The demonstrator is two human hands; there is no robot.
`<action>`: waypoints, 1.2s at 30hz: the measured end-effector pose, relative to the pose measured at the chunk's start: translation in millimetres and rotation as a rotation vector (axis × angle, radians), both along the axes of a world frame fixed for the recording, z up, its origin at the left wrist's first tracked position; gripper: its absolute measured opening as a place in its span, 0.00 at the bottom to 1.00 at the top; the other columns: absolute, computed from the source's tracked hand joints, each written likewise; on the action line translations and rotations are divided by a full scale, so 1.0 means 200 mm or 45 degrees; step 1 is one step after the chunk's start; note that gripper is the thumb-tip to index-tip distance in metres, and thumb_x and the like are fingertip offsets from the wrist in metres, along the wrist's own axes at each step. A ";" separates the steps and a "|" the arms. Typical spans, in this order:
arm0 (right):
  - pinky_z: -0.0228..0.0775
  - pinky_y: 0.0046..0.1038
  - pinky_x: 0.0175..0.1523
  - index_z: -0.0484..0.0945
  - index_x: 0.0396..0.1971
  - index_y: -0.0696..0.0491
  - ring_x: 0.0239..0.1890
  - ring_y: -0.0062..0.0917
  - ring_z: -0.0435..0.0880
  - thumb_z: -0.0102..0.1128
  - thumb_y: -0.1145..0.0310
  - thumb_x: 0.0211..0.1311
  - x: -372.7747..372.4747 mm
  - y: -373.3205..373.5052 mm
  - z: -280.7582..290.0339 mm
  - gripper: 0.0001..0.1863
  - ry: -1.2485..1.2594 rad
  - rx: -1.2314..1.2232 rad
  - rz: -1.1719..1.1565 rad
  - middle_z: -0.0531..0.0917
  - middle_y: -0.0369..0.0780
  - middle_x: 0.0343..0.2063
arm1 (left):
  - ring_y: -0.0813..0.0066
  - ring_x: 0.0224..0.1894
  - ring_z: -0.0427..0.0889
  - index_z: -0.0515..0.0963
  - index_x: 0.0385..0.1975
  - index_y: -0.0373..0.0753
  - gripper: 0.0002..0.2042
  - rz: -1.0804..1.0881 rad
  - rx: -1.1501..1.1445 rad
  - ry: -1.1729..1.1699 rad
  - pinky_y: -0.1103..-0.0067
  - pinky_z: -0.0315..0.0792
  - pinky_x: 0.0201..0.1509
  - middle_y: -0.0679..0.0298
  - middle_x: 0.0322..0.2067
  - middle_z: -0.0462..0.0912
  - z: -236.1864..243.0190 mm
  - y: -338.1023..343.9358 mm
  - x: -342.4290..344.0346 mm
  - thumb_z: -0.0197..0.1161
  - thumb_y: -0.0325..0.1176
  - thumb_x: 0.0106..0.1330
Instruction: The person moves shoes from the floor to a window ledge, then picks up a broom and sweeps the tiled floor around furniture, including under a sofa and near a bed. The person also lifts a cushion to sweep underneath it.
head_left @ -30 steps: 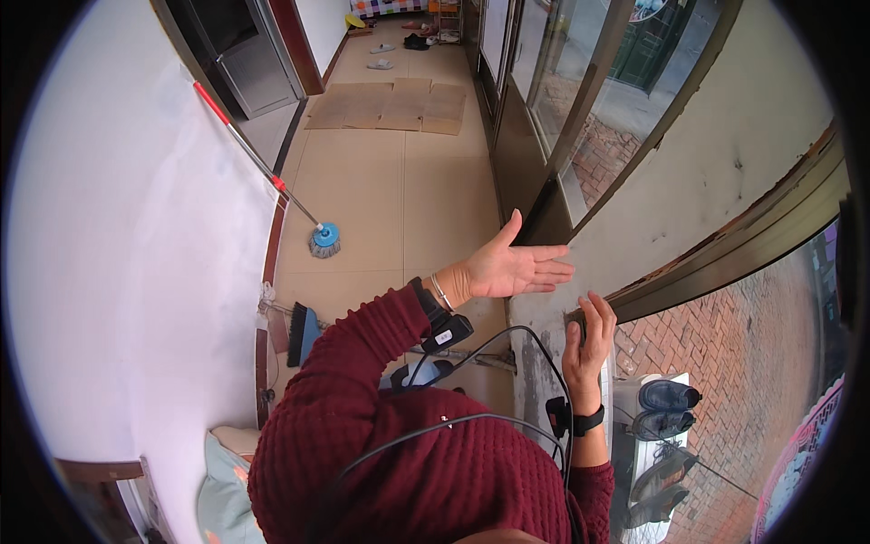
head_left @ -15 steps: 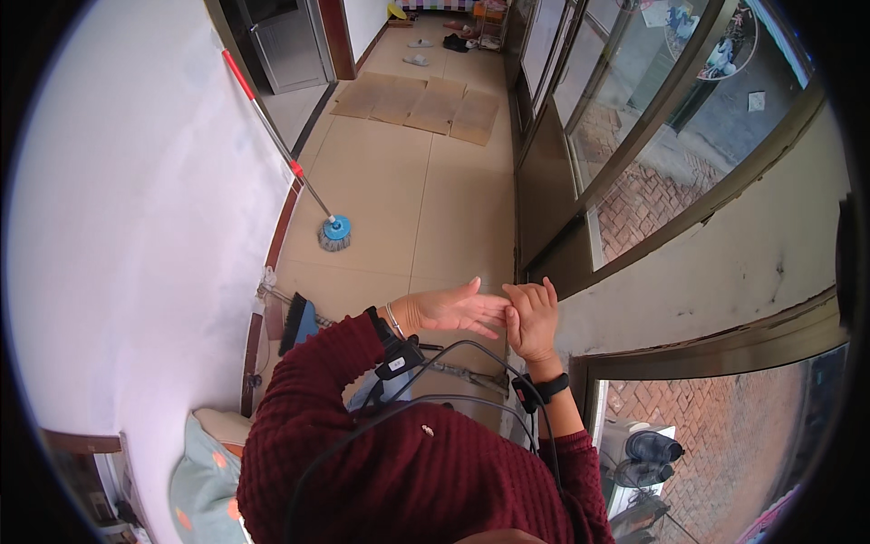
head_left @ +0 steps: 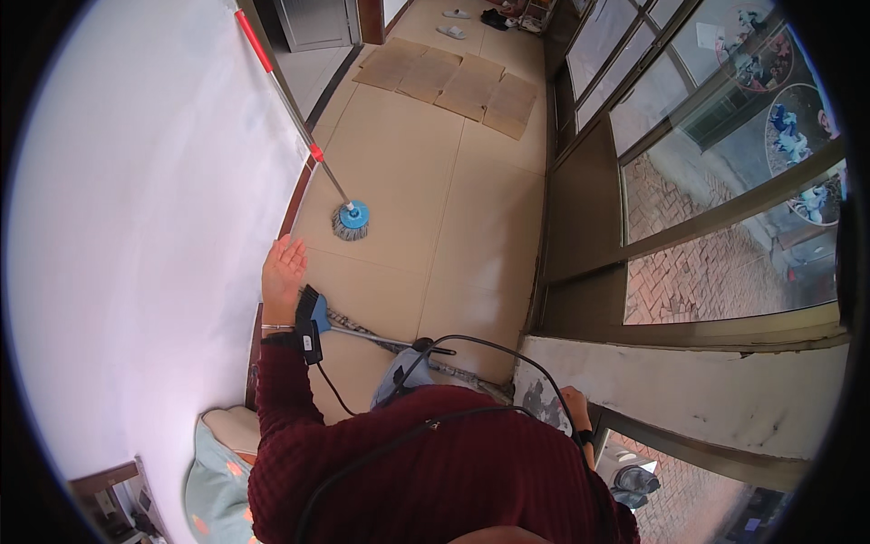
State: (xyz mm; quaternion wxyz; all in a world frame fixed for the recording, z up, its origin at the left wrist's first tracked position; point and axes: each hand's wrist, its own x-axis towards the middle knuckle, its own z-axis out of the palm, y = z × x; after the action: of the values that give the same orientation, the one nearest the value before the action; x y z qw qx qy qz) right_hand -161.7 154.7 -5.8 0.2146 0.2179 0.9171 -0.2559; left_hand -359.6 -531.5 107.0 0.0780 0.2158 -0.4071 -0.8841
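My left hand (head_left: 283, 270) is raised beside the white wall, palm up and fingers stretched out, with nothing in it. Above it, a mop (head_left: 351, 220) with a blue head and red-and-silver handle leans against the wall. Below and right of the hand are a broom (head_left: 316, 311) and a blue-grey dustpan (head_left: 394, 369). My right hand (head_left: 572, 400) is low beside the worn sill at lower right; its fingers are partly hidden, and I cannot tell what, if anything, they hold. Black cables (head_left: 482, 342) loop across my red sleeves and body.
Flattened cardboard (head_left: 444, 86) lies on the tiled hallway floor, with slippers (head_left: 450, 32) beyond. A glazed metal door (head_left: 584, 227) lines the right, a doorway (head_left: 313, 23) the far left. A cushion (head_left: 213, 471) sits at lower left; shoes (head_left: 634, 485) show at lower right.
My hands were together in the middle and have separated: the left swung left toward the wall, the right dropped down by the sill. The view has also shifted, showing more of the glazed door.
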 end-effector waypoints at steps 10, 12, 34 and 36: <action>0.70 0.24 0.27 0.77 0.25 0.57 0.20 0.23 0.78 0.50 0.69 0.54 -0.56 -0.01 -0.04 0.08 -0.068 -0.576 -0.184 0.78 0.39 0.19 | 0.75 0.44 0.72 0.64 0.52 0.41 0.21 0.458 0.335 -0.412 0.78 0.65 0.48 0.62 0.44 0.73 -0.30 -0.05 0.14 0.52 0.44 0.63; 0.70 0.24 0.27 0.77 0.25 0.57 0.20 0.23 0.78 0.51 0.70 0.54 -0.75 0.02 -0.05 0.08 -0.038 -0.564 -0.150 0.78 0.39 0.18 | 0.74 0.43 0.72 0.64 0.51 0.40 0.21 0.383 0.318 -0.384 0.78 0.65 0.48 0.63 0.43 0.74 -0.27 0.01 0.00 0.53 0.43 0.62; 0.71 0.23 0.28 0.77 0.31 0.58 0.20 0.22 0.77 0.49 0.66 0.58 -2.80 0.48 -0.31 0.12 -0.084 -0.653 -0.128 0.78 0.38 0.19 | 0.66 0.35 0.76 0.69 0.38 0.43 0.12 0.225 -0.164 -0.933 0.68 0.71 0.30 0.64 0.37 0.72 -1.31 0.05 -0.61 0.47 0.42 0.61; 0.70 0.22 0.27 0.77 0.33 0.57 0.21 0.21 0.77 0.49 0.64 0.59 -2.94 0.48 -0.27 0.12 0.001 -0.524 -0.199 0.79 0.38 0.20 | 0.66 0.33 0.77 0.69 0.36 0.43 0.11 -0.396 0.147 -0.009 0.68 0.71 0.27 0.65 0.35 0.72 -1.28 -0.02 -0.83 0.47 0.42 0.61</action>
State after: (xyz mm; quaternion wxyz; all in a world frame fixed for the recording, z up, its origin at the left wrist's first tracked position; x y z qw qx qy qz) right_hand -749.6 251.2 -59.4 0.2335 0.2397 0.8259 -0.4537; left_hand -524.7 -536.1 -148.4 -0.0738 0.1572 -0.3842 -0.9068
